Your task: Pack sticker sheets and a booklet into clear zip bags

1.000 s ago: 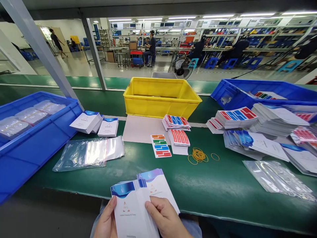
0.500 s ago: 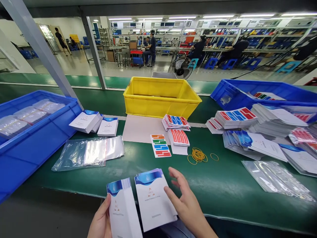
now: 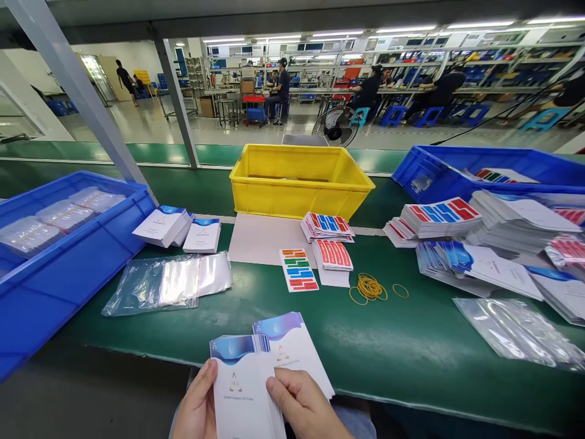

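Note:
My left hand (image 3: 200, 399) is closed around the left side of a fanned stack of booklets (image 3: 244, 396), white with a blue wave across the top. On the right edge of that same stack, my right hand (image 3: 299, 399) pinches with thumb and fingers. Partly behind it, a second pile of booklets (image 3: 292, 338) rests at the table's front edge. Beyond my hands lie a sheet of coloured stickers (image 3: 298, 270), a stack of red-printed sheets (image 3: 333, 255) and yellow rubber bands (image 3: 368, 288).
A yellow bin (image 3: 301, 195) stands at the back. Blue bins (image 3: 91, 244) flank it, the left one holding bagged packs. Clear plastic bags (image 3: 169, 283) lie at left, more plastic bags (image 3: 521, 332) at right. Booklet stacks (image 3: 484, 268) crowd the right side. People sit working far behind.
My right hand has moved left and down from beside the second pile and closed on the edge of the stack in my left hand. That stack has shifted right, overlapping the second pile.

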The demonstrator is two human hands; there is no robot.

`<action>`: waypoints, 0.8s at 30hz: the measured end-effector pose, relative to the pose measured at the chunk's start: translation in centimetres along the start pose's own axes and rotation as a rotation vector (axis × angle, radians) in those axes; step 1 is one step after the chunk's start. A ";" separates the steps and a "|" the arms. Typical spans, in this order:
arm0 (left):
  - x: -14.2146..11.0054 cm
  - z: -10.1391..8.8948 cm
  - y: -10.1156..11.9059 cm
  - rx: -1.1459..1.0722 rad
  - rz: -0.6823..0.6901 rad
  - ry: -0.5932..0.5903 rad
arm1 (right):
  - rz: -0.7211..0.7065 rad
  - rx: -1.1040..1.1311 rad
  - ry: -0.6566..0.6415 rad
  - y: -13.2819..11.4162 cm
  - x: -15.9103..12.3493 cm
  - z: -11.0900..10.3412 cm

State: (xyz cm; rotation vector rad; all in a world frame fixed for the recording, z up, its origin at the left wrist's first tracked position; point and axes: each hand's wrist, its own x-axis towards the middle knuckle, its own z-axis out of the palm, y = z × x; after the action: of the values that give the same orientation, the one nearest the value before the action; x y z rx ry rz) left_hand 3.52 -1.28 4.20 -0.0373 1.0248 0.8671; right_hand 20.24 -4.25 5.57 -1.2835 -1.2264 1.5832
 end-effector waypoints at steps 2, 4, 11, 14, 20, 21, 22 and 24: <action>-0.1 0.1 0.0 -0.003 -0.002 0.001 | 0.005 -0.009 0.025 0.1 0.0 -0.1; -0.1 0.2 0.0 -0.005 -0.004 0.000 | 0.004 -0.011 0.038 -0.2 -0.1 -0.1; -0.2 0.5 0.3 -0.019 -0.038 0.025 | 0.028 0.069 0.055 -0.7 0.0 0.0; -0.3 0.8 0.4 -0.017 -0.016 0.046 | 0.017 0.121 0.041 0.0 0.1 -0.1; 0.1 0.6 0.0 -0.009 0.015 -0.015 | -0.006 0.174 0.080 0.0 0.0 -0.4; 0.3 0.4 0.0 0.011 0.021 -0.033 | -0.019 0.149 0.110 -0.3 -0.1 -0.5; 0.4 0.1 -0.1 0.028 0.031 -0.048 | -0.032 0.124 0.148 -0.6 -0.2 -0.7; 0.6 -0.5 0.0 0.040 0.067 -0.048 | -0.046 0.100 0.213 -1.0 -0.6 -1.3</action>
State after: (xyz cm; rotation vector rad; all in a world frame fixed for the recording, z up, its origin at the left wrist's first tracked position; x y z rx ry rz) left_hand 3.33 -1.08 3.46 0.0517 1.0032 0.9044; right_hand 21.58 -4.24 6.58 -1.3132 -1.0247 1.4161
